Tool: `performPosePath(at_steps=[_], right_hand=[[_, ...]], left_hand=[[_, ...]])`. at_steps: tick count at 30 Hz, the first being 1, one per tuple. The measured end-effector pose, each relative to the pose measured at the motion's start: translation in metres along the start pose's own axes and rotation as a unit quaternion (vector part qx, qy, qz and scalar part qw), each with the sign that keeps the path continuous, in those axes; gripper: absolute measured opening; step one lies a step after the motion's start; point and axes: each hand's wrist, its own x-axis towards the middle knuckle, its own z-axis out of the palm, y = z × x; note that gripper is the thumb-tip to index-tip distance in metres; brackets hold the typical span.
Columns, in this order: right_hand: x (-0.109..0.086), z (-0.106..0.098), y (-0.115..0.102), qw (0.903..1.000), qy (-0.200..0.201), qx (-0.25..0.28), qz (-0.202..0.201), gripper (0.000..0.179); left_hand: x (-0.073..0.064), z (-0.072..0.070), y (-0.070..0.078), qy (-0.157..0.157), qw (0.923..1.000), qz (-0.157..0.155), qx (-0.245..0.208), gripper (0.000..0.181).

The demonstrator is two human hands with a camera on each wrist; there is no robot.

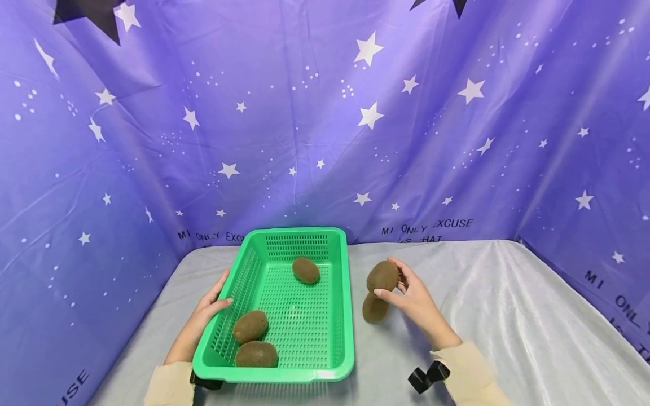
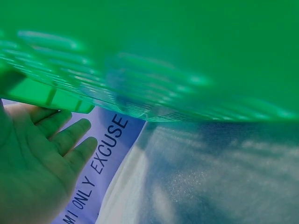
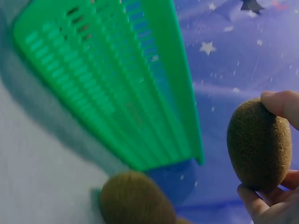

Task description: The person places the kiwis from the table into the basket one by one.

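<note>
My left hand [image 1: 205, 316] holds the left rim of a green perforated plastic basket [image 1: 347, 316], its thumb over the edge. In the left wrist view, that hand's fingers [image 2: 77, 135] lie extended below the rim, outside the wall. Right of the basket, my right hand [image 1: 418, 301] pinches a brown kiwi [image 3: 259, 144] between thumb and fingertips. A second kiwi [image 1: 374, 310] lies on the cloth just below the held one, partly covered by it in the head view. Inside the basket are a kiwi [image 1: 306, 270] at the back and two kiwis [image 1: 251, 326] at the front left.
A pale grey cloth [image 1: 508, 316] covers the table. Purple curtains [image 1: 325, 113] with white stars enclose it at the back and on both sides. Black straps [image 1: 429, 376] sit at the wrists.
</note>
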Motion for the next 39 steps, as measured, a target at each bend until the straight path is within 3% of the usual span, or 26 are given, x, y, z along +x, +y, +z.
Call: performPosePath(at_steps=[12,21,27,32,39], right_hand=[[-0.016,0.024,-0.03,0.9963,-0.065,0.023,-0.051,0.076],[-0.023,0.039,-0.029,0.9828,-0.13,0.035,-0.126,0.078],[-0.028,0.05,-0.025,0.9731,-0.156,-0.004,-0.17,0.079],[-0.031,0.056,-0.026,0.9685,-0.179,-0.032,-0.17,0.077],[-0.033,0.061,-0.026,0.9678,-0.16,-0.079,-0.177,0.075]], left_hand=[[-0.001,-0.001,-0.003,-0.009,0.9991,0.011,-0.039,0.071],[-0.001,0.0,-0.002,-0.007,0.9992,0.012,-0.036,0.071],[-0.001,0.001,-0.001,0.002,0.9998,0.008,-0.021,0.072],[-0.001,0.001,-0.001,0.001,0.9998,0.004,-0.017,0.072],[-0.002,0.002,-0.001,0.002,0.9998,0.004,-0.018,0.072]])
